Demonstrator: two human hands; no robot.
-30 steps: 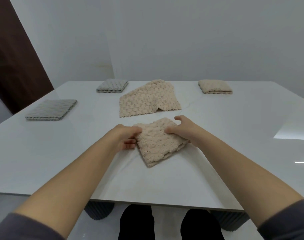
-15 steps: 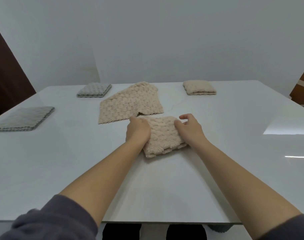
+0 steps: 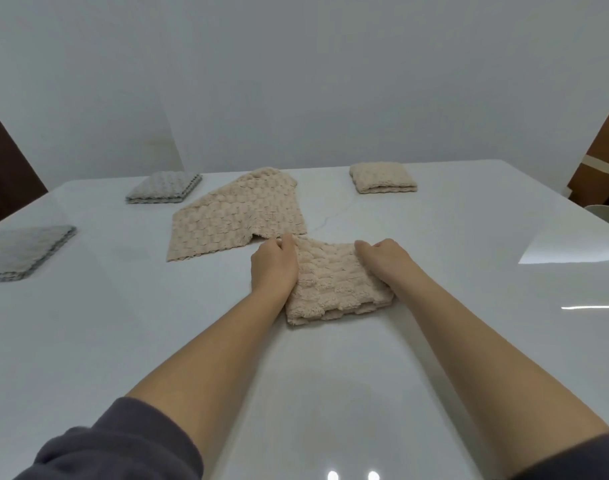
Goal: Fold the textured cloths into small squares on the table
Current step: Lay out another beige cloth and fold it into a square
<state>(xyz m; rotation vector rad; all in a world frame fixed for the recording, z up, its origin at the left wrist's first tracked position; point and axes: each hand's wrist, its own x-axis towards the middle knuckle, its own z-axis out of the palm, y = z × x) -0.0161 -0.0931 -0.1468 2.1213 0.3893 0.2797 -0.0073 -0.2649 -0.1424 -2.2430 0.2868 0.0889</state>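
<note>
Nearest the camera, two dark grey sleeves [image 3: 123, 445] were pushed up and both bare forearms reached out over the glossy white table [image 3: 331, 393]. Between the hands, near the middle of the table, lay a folded beige cloth [image 3: 334, 282], a small thick square with its layered edges showing along the near side. The left hand [image 3: 273, 266] rested on the cloth's left edge, back upward, its fingers [image 3: 285, 241] held together and curled down round the far left corner. The right hand [image 3: 382, 259] sat on the right side of the same cloth, its fingers [image 3: 363, 247] bent close together and clamped down onto the far right part of the top layer. How much fabric either hand had pinched underneath could not be told.

Just beyond the left hand, an unfolded beige cloth [image 3: 237, 216] lay flat, its near right corner just beside the folded one; whether the two touched was unclear. Out at the left edge sat a folded grey cloth [image 3: 22, 251], and farther back on the left a second folded grey cloth [image 3: 164, 187]. At the far right a finished beige square [image 3: 382, 176] sat well apart from the rest. Behind the table rose a plain pale wall [image 3: 296, 81], with a dark brown panel [image 3: 5, 161] at the left and a lighter brown surface [image 3: 604, 157] at the right.
</note>
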